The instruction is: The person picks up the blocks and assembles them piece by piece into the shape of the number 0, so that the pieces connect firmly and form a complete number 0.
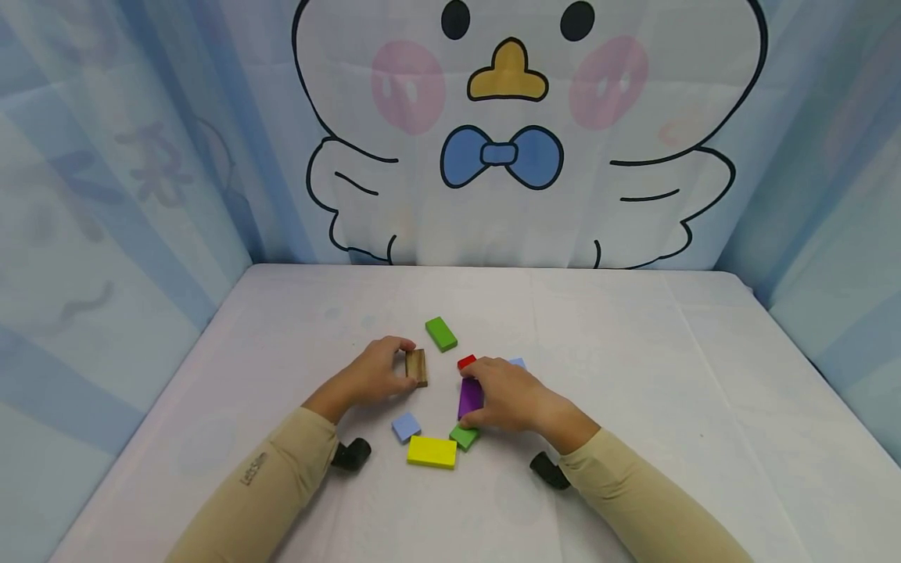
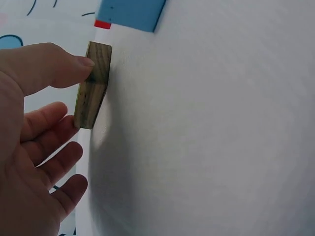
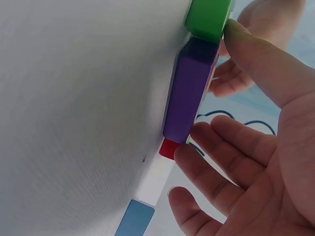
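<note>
With thumb and fingertips, my left hand [image 1: 373, 371] pinches a brown wooden block [image 1: 417, 367] by its two ends; the left wrist view shows the thumb on its near end. My right hand [image 1: 510, 395] spans a purple block [image 1: 469, 399] on the table. Its thumb touches a small green block [image 3: 209, 19] at the purple block's near end. At the far end, the fingertips rest by a red block [image 3: 169, 148]. A yellow block [image 1: 432, 453] lies in front, close to the green one, with a light blue block [image 1: 406, 427] at its left.
A longer green block [image 1: 441, 334] lies farther back between the hands. Another blue block [image 1: 518, 363] shows partly behind the right hand. White cloth covers the table [image 1: 669, 375], and a printed curtain [image 1: 493, 219] stands along its back edge.
</note>
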Demonstrator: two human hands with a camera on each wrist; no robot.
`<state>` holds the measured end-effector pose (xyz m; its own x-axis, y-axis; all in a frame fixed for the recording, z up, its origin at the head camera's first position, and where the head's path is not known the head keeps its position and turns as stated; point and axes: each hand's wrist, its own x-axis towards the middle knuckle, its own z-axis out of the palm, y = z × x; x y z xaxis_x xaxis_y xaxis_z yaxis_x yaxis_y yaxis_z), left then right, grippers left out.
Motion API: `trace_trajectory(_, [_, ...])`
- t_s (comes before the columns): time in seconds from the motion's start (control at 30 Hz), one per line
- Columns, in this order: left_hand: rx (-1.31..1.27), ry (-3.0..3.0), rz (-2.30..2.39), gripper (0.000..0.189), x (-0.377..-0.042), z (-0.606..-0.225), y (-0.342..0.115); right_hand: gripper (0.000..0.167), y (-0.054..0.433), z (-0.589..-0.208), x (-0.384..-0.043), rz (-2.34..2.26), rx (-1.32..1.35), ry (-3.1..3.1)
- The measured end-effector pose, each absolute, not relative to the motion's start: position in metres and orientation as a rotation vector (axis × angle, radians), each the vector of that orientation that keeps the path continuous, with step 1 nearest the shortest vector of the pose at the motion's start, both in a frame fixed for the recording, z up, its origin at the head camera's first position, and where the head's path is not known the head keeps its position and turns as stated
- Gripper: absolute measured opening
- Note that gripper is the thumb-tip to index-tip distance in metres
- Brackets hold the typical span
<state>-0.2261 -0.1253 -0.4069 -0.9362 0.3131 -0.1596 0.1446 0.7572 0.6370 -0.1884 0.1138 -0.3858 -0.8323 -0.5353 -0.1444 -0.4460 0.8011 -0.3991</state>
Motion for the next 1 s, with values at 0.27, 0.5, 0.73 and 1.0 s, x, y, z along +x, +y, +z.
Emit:
trace_trajectory(0.27, [0.401, 2.69, 0.97, 0.058, -0.225, -0.407, -0.131, 0.066, 0.113, -0.386, -0.189, -0.508, -0.768, 2.74])
trace_trajectory(0.5, [0.465, 2.641, 0.952, 0.057, -0.223, -0.402, -0.137, 0.067, 0.113, -0.385, -0.188, -0.5, -0.765, 2.739])
trace_trajectory(0.73, [0.484, 2.616, 0.885, 0.054, -0.219, -0.399, -0.143, 0.067, 0.113, -0.385, -0.189, -0.496, -0.777, 2.737])
trace_trajectory(1.0, [0.489, 2.587, 0.895, 0.052, -0.216, -0.399, -0.143, 0.068, 0.114, -0.386, -0.19, -0.485, -0.785, 2.738])
